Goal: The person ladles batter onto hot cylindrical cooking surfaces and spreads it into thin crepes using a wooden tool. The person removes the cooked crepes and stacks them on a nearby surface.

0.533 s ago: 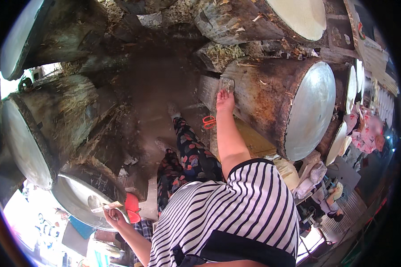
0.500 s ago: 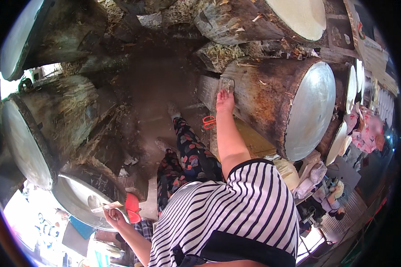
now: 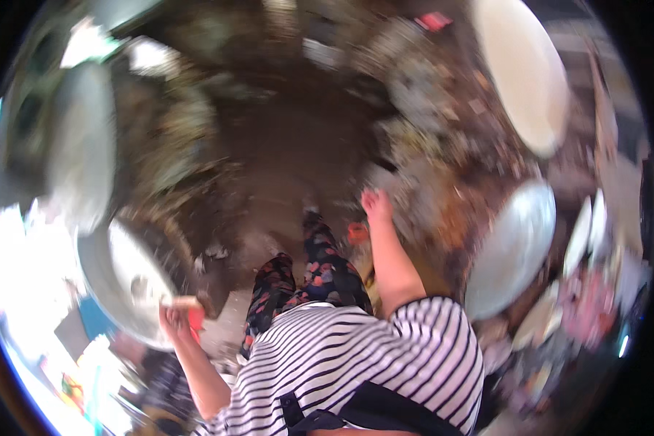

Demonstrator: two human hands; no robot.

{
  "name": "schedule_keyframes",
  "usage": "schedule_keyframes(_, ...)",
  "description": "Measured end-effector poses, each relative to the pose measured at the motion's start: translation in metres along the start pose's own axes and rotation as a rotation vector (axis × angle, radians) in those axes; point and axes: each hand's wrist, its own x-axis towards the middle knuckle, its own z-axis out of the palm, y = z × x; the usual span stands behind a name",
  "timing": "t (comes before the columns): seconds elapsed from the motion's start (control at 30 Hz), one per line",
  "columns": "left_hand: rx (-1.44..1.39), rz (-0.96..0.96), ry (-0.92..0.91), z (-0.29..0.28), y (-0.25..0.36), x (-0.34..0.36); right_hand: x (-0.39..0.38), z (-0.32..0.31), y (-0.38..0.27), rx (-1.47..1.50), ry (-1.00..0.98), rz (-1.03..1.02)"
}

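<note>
My left hand (image 3: 173,321), at the lower left, is closed on a small flat tan piece (image 3: 185,301) whose kind I cannot make out. A wide metal pan (image 3: 94,280) lies just beyond that hand, and a red object (image 3: 196,320) shows beside it. My right hand (image 3: 376,204) reaches forward near the sooty brown side of a large drum-like body (image 3: 450,221) with a silvery round face (image 3: 512,251). Motion blur smears its fingers, and I see nothing held in it. Orange scissor handles (image 3: 357,232) lie just left of my right forearm.
More big round faces line both sides: a cream one (image 3: 527,73) at the far right and a grey one (image 3: 83,149) at the left. Dark floor (image 3: 291,156) runs between them ahead of my feet. A small red thing (image 3: 434,21) lies at the back.
The whole view has swung and blurred. My right hand has come away from the small plate on the drum-like body's end. The left hand still holds the tan piece.
</note>
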Motion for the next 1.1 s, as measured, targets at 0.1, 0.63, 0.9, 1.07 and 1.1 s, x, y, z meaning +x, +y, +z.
schedule_keyframes(0.1,0.153,0.071,0.241,0.015,-0.01,-0.008,-0.067,0.068,0.035,-0.572,-0.296,0.106)
schedule_keyframes(0.63,-0.281,0.009,0.053,0.009,0.002,-0.016,-0.435,0.296,0.263,-2.23,-1.454,0.225)
schedule_keyframes(0.9,-0.124,-0.047,0.129,-0.014,0.013,-0.014,-0.493,0.388,0.303,-2.798,-2.009,-2.007)
schedule_keyframes(1.07,-0.024,-0.023,0.156,-0.016,0.021,-0.017,-0.504,0.406,0.327,-2.8,-1.913,-1.95)
schedule_keyframes(1.1,-0.033,-0.001,0.146,-0.019,0.021,-0.016,-0.516,0.404,0.321,-2.868,-1.946,-1.883)
